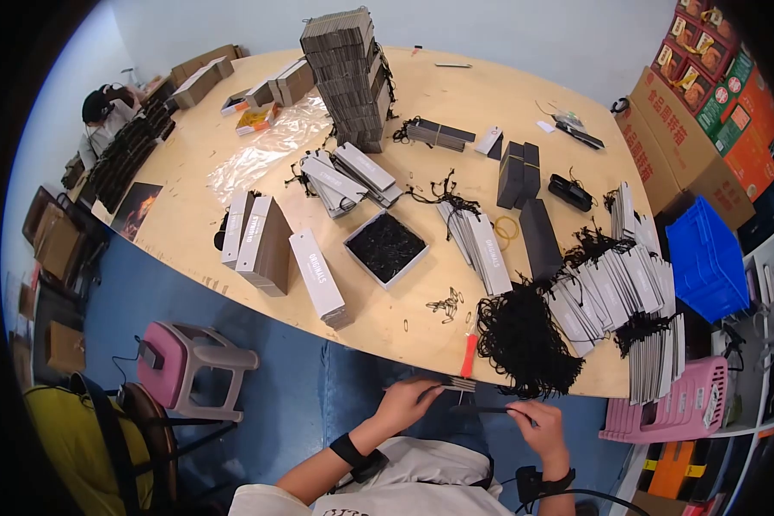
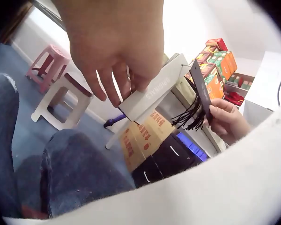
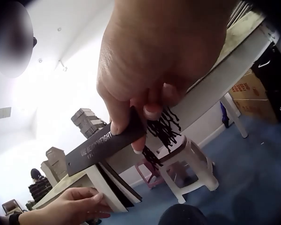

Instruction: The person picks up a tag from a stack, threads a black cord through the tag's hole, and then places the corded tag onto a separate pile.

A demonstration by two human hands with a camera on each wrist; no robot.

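Observation:
Just off the table's front edge, my left hand (image 1: 404, 404) grips a few hang tags (image 1: 461, 384). Their white face tag (image 2: 152, 93) reads ORIGINALS in the left wrist view, and darker tags fan behind it in the right wrist view. My right hand (image 1: 539, 427) pinches a black hang tag (image 3: 103, 144) between thumb and fingers. Pale lettering runs along that tag, and black cords (image 3: 164, 133) hang beside the right fingers. In the left wrist view the black tag stands close to the end of the white one.
A heap of black cords (image 1: 529, 340) lies at the table's front edge, beside fanned white tags (image 1: 606, 288) and a red-handled tool (image 1: 469, 354). Behind are a box of black strings (image 1: 387, 248) and a tall tag stack (image 1: 348, 82). A blue crate (image 1: 707, 258) stands right.

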